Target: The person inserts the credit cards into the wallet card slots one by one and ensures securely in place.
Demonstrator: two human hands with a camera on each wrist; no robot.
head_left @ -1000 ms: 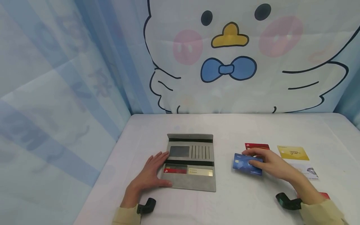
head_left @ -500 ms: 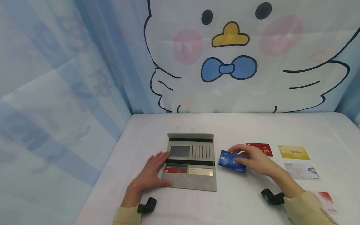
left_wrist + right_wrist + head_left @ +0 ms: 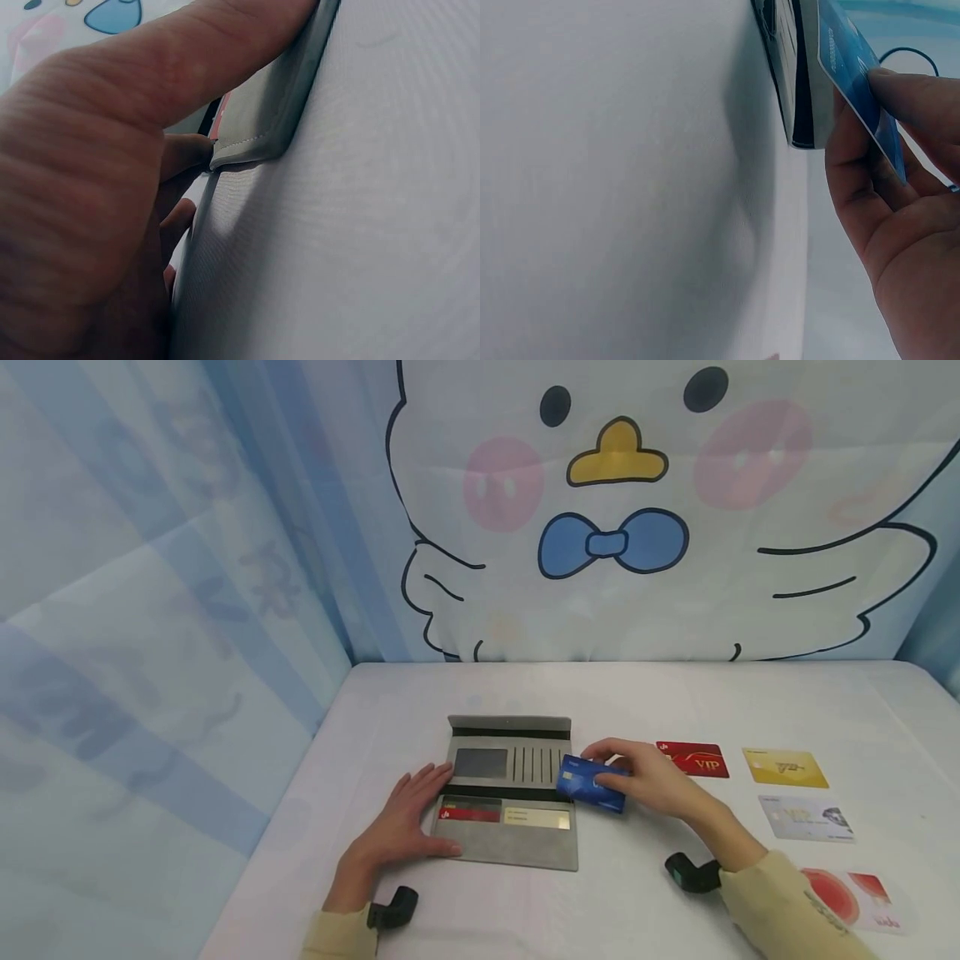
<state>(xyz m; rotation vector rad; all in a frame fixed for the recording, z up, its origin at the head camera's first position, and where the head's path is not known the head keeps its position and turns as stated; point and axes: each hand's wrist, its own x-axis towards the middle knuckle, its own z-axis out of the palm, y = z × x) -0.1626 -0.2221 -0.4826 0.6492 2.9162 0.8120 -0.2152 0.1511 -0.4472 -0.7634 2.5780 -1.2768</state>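
A grey wallet (image 3: pixel 510 852) lies unfolded on the white table, with a red card (image 3: pixel 469 814) and a cream card (image 3: pixel 537 818) tucked in its lower slots. My left hand (image 3: pixel 397 822) rests on the wallet's left edge, fingers extended and thumb across the lower corner. Between thumb and fingers, my right hand (image 3: pixel 652 781) pinches a blue bank card (image 3: pixel 588 785). In the head view this card overlaps the wallet's right edge. The right wrist view has the blue card (image 3: pixel 855 67) held tilted, with the wallet (image 3: pixel 821 112) beyond it.
To the right lie a red VIP card (image 3: pixel 701 762), a gold card (image 3: pixel 786 767) and a silver card (image 3: pixel 806 818). Nearer, a white and red card (image 3: pixel 873 902) lies beside the right sleeve (image 3: pixel 787 902). A printed curtain (image 3: pixel 480 602) hangs behind the table.
My right hand has carried the blue card leftward from beside the loose cards to the wallet's right edge. The left hand has stayed in place on the wallet.
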